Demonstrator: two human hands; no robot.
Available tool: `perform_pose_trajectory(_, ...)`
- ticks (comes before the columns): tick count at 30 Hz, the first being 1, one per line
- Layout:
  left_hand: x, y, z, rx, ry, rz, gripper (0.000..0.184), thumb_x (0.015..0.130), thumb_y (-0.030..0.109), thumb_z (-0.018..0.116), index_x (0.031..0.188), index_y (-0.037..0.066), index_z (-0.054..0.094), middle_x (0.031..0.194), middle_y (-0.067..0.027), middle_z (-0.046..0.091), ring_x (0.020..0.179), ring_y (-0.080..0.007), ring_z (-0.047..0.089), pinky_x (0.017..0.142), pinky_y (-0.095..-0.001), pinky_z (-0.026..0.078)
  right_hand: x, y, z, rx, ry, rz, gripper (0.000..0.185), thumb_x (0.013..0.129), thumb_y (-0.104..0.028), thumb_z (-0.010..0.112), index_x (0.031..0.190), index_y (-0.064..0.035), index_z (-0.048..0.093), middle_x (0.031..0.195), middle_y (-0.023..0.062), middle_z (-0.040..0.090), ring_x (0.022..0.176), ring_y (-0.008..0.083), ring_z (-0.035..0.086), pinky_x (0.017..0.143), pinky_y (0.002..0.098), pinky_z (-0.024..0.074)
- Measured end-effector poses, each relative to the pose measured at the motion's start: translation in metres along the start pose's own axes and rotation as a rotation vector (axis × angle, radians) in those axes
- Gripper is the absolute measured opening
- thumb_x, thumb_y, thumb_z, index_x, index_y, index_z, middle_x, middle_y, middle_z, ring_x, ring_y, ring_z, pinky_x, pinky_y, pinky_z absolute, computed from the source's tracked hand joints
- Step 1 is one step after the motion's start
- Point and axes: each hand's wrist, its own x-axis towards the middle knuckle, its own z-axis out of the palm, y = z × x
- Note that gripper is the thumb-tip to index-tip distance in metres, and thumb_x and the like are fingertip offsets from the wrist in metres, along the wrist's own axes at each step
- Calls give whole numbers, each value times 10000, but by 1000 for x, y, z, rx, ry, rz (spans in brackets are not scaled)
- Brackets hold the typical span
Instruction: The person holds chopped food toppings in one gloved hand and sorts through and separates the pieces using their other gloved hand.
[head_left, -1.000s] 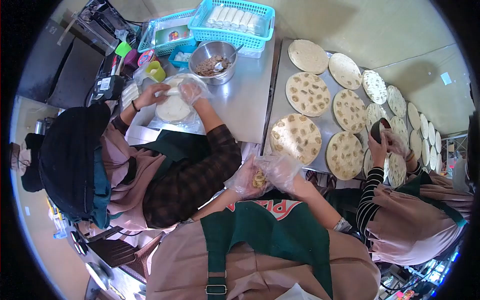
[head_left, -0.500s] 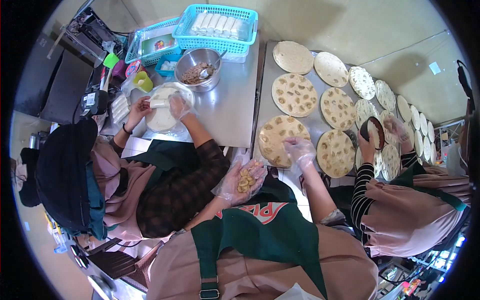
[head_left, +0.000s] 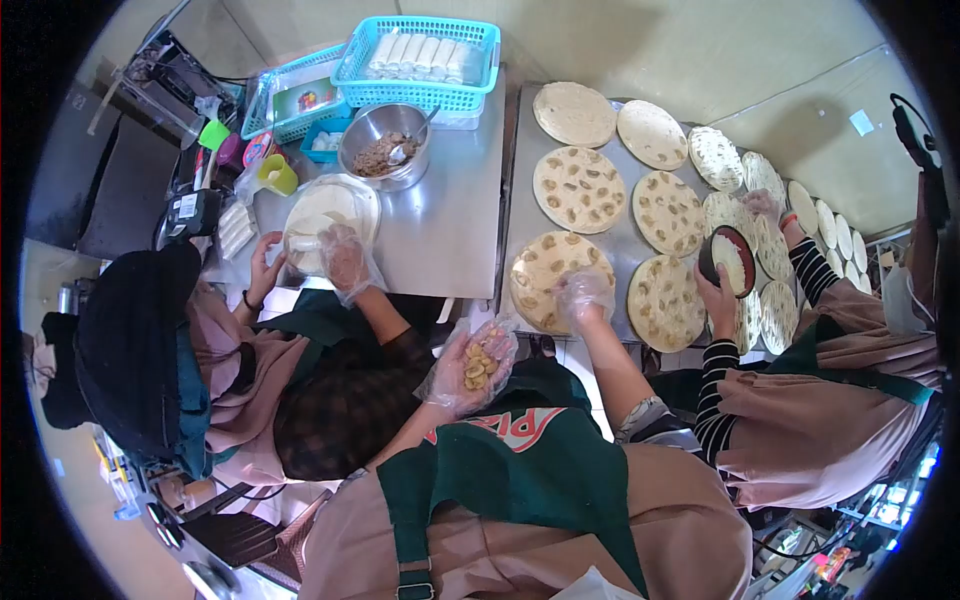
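In a clear plastic glove, my left hand (head_left: 470, 372) is palm up, cupped under a small heap of yellowish banana slices (head_left: 482, 366). My right hand (head_left: 587, 298), also gloved, is over the right part of the nearest round flatbread base (head_left: 537, 272), its fingers bent together and pointing down at the surface. What lies between those fingertips is hidden. Brown-yellow slices are scattered on this base. Similar slices dot the neighbouring bases, such as the one to the right (head_left: 665, 303) and the one behind (head_left: 578, 190).
On the left, a co-worker's gloved hand (head_left: 347, 262) is over a stack of white wrappers (head_left: 362, 200), near a metal bowl of brown filling (head_left: 405, 175) and a turquoise basket of white rolls (head_left: 487, 75). At right, another person holds a dark bowl of white shreds (head_left: 728, 262).
My right hand has lowered slightly toward the base and its fingers have tucked in. The right co-worker's free hand has moved up and away from the bowl. The view has shifted slightly.
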Motion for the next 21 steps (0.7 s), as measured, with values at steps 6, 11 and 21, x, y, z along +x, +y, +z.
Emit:
perform_pose_trajectory(6, 0, 0, -1, -8, 20, 43, 365, 856, 371, 388, 1108, 117, 462, 1100, -58, 512, 1063, -244, 454, 912, -415, 353, 1, 37, -17, -296, 349, -53, 210, 778, -266, 455, 846, -172, 630, 859, 114, 580, 787, 279, 555, 683, 346, 433)
perform_pose_trajectory(11, 3, -4, 3, -34, 11, 32, 368, 862, 369, 369, 1113, 115, 458, 1095, -58, 515, 1068, -243, 450, 915, -427, 345, -10, -9, -52, -690, -109, 5, 286, 811, -228, 392, 1057, -202, 536, 1083, 124, 495, 959, 240, 512, 812, 329, 413)
perform_pose_trajectory(21, 11, -3, 1, 36, 129, 67, 395, 844, 366, 419, 1125, 89, 452, 1108, -64, 504, 1024, -199, 476, 867, -360, 398, -82, -109, -52, 104, -152, -592, 295, 777, -216, 455, 1023, -80, 546, 1052, 164, 523, 966, 301, 499, 837, 399, 387)
